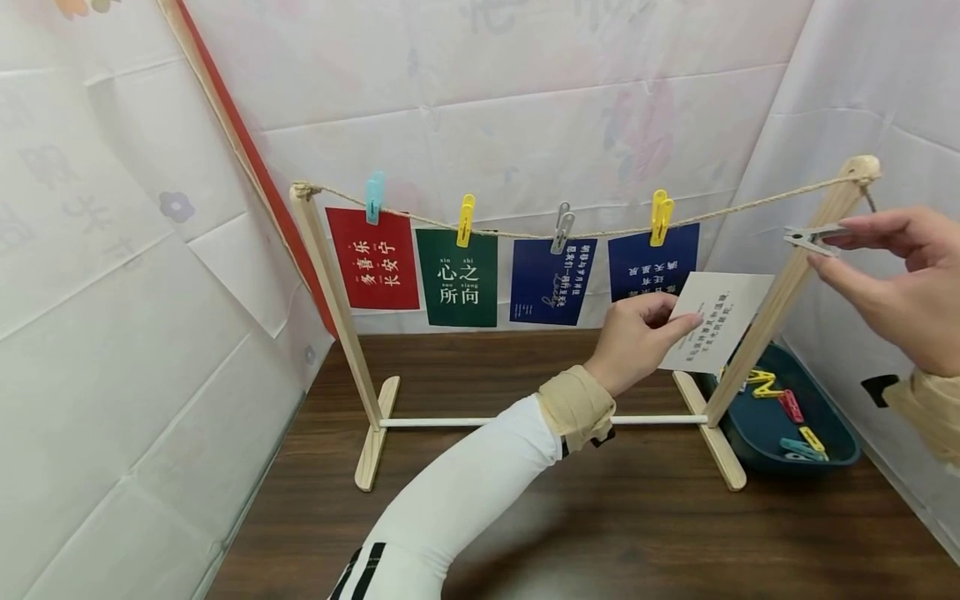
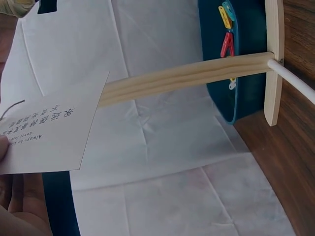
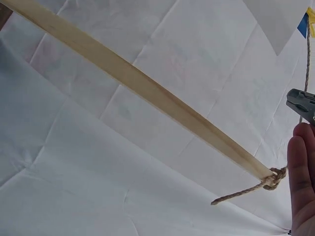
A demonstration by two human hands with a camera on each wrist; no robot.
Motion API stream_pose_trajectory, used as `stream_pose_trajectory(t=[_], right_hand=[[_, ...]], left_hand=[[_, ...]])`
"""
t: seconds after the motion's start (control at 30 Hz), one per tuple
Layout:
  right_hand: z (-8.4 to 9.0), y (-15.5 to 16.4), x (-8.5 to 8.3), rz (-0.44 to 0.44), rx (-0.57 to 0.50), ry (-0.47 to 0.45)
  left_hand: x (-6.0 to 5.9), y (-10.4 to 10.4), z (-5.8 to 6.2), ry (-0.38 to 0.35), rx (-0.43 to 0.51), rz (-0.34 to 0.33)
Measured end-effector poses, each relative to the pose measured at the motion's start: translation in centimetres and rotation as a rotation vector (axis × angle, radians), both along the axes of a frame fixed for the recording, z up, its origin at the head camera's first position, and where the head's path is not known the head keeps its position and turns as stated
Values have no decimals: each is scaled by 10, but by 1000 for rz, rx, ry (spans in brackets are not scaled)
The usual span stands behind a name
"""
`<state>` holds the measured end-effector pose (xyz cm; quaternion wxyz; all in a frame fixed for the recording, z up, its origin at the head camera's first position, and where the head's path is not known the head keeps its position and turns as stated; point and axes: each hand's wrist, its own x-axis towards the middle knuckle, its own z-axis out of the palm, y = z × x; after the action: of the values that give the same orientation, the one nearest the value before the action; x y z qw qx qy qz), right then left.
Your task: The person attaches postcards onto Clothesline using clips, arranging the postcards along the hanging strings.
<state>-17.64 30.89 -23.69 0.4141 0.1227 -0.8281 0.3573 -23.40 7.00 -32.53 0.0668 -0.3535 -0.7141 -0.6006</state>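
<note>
My left hand (image 1: 637,333) pinches a white card (image 1: 716,321) with printed text by its left edge, below the twine line (image 1: 600,232); the same card (image 2: 44,132) fills the left wrist view's left side. My right hand (image 1: 892,275) holds a grey clothespin (image 1: 810,237) between thumb and fingers, just right of the wooden rack's right post (image 1: 795,275). The grey clothespin (image 3: 302,104) shows by my fingertip beside the knotted twine. Hanging from the line are a red card (image 1: 373,258), a green card (image 1: 457,277) and two blue cards (image 1: 551,282), each clipped with a pin.
A dark teal tray (image 1: 780,417) with several coloured clothespins sits at the rack's right foot on the brown wooden table (image 1: 525,517). White sheeting walls close in on the left, back and right. A white rod (image 1: 450,422) joins the rack's feet.
</note>
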Motion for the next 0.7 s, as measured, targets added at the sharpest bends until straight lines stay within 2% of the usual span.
stream_pose_trajectory(t=[0.17, 0.4, 0.7], right_hand=[[5, -1, -2, 0, 24, 33], [9, -2, -5, -7, -5, 39], [20, -8, -4, -32, 77, 54]], left_hand=[[-1, 5, 6, -4, 11, 6], [0, 10, 12, -25, 34, -4], [0, 19, 15, -80, 57, -11]])
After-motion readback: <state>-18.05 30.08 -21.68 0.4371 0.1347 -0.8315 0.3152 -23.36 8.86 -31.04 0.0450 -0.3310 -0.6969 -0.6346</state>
